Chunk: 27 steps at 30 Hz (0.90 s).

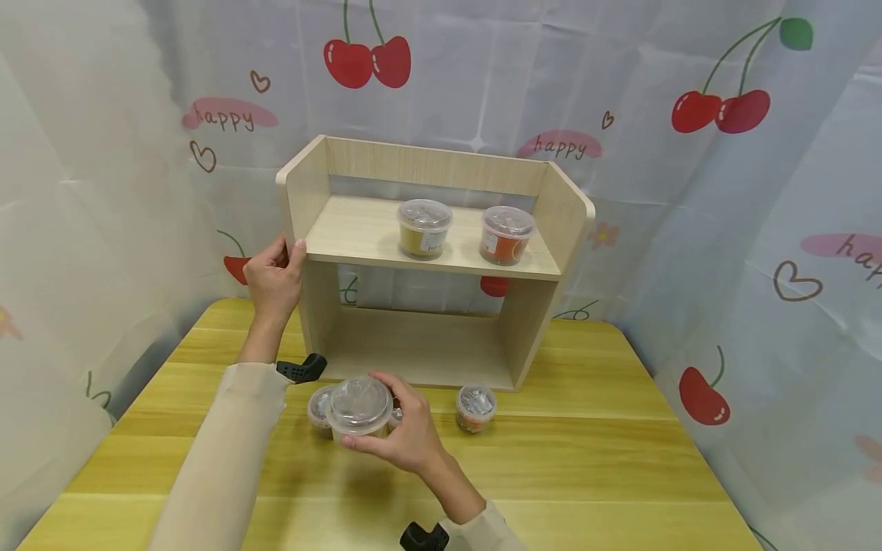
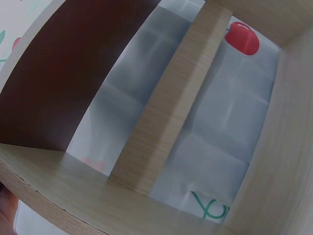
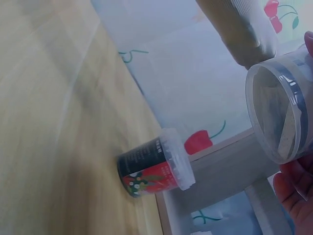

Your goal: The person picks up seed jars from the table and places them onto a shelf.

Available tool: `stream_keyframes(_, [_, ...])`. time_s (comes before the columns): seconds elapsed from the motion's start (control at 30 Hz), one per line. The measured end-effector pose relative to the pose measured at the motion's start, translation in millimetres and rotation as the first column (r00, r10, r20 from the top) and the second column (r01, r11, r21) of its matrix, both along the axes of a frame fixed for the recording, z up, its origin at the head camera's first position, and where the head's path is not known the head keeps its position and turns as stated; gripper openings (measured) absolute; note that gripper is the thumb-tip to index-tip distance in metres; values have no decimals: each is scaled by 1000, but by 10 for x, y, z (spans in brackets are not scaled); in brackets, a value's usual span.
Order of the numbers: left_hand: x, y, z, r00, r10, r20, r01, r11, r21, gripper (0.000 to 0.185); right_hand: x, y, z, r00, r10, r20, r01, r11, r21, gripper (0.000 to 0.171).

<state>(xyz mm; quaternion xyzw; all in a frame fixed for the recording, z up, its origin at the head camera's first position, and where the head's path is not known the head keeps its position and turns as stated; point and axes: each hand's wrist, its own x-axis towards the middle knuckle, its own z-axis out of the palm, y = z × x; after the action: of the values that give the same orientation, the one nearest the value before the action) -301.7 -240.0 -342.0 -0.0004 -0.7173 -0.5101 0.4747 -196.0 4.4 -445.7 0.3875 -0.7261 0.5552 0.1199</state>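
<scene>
A two-tier wooden shelf [image 1: 427, 262] stands on the table. My left hand [image 1: 274, 279] grips the front edge of its left side panel at the height of the upper board; only a sliver of that hand [image 2: 7, 208] shows in the left wrist view. My right hand [image 1: 413, 428] holds a round plastic tub [image 1: 358, 409] with a clear lid, raised over the table before the shelf. In the right wrist view the tub [image 3: 281, 110] is tilted, its clear bottom facing the camera. Behind it sits another small tub [image 1: 319, 411], partly hidden.
On the upper board stand a yellow tub [image 1: 423, 229] and an orange-red tub [image 1: 507, 236]. Another lidded tub [image 1: 475, 408] sits on the yellow wood-grain table [image 1: 586, 459], right of my right hand. Behind the shelf hangs a cherry-print cloth [image 1: 468, 69].
</scene>
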Motion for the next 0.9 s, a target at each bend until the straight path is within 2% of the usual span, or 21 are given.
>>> stream_keyframes(0.17, [-3, -3, -8, 1000, 1, 0, -1, 1000, -2, 38, -24, -2, 56, 1000, -8, 13, 8, 1000, 2, 78])
stream_keyframes(0.33, [-6, -3, -8, 1000, 10, 8, -10, 1000, -1, 39, -51, -2, 125, 1000, -14, -10, 14, 1000, -5, 79])
stream_keyframes(0.6, [-2, 8, -10, 1000, 13, 7, -13, 1000, -16, 40, -102, -5, 238, 996, -71, -47, 71, 997, 5, 80])
stream_keyframes(0.9, [-1, 6, -7, 1000, 8, -24, -9, 1000, -17, 38, -184, -37, 377, 994, -92, -65, 90, 995, -43, 78])
